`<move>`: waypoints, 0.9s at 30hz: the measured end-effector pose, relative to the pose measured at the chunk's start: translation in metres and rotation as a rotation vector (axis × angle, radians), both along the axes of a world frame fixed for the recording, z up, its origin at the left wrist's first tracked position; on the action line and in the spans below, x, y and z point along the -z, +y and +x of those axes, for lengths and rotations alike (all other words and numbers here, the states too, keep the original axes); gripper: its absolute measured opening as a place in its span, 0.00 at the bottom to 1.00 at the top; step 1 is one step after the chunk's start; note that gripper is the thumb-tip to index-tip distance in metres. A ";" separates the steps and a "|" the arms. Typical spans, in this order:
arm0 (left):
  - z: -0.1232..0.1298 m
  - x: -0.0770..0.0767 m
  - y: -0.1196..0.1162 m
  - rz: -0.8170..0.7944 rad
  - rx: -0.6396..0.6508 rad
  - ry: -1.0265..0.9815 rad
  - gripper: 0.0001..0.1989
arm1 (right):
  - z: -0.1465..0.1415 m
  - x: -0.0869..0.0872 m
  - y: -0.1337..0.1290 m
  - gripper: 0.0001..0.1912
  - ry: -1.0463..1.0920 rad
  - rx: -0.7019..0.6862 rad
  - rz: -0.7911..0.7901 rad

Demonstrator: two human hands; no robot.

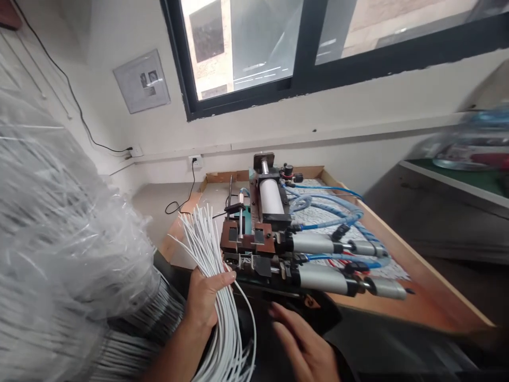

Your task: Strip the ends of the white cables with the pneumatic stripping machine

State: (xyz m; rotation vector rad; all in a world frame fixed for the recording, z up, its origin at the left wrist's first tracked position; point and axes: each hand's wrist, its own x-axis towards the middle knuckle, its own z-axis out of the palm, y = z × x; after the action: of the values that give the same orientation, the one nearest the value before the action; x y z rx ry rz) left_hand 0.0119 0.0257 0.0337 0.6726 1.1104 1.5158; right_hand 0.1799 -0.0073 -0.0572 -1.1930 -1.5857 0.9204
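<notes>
My left hand (205, 297) is wrapped round a thick bundle of white wires (230, 329), thumb across the front. The wires' upper ends fan out above the fist, and their lower lengths curve down past the bottom edge. One wire bows out to the right of the bundle. To the right, my right hand (304, 345) is apart from the bundle, slightly blurred, with its fingers extended and nothing between them. Just beyond both hands stands a machine with brown clamp blocks (248, 239) and silver cylinders (322, 278).
Plastic-wrapped wire bundles (75, 228) fill the left side. The machine stands in a wooden-edged tray (433, 289) with blue air hoses (338, 209). A green-topped shelf (457, 180) holds plastic-wrapped items at right. A window and a wall socket (195, 162) are behind.
</notes>
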 end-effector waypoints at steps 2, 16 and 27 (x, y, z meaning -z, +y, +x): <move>0.001 0.000 -0.003 0.001 0.016 -0.010 0.10 | -0.027 -0.017 0.009 0.11 0.067 -0.191 0.024; -0.012 0.002 -0.003 -0.181 -0.205 -0.035 0.12 | -0.061 -0.029 0.041 0.16 0.818 -0.113 -0.633; -0.005 0.001 -0.005 -0.129 -0.213 0.036 0.13 | -0.062 -0.034 0.043 0.15 0.902 -0.185 -0.719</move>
State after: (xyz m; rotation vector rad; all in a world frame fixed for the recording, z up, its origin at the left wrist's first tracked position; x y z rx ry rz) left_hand 0.0073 0.0209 0.0330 0.5075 1.3295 1.5994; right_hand 0.1180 0.0359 -0.0235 -0.8487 -0.6326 1.9117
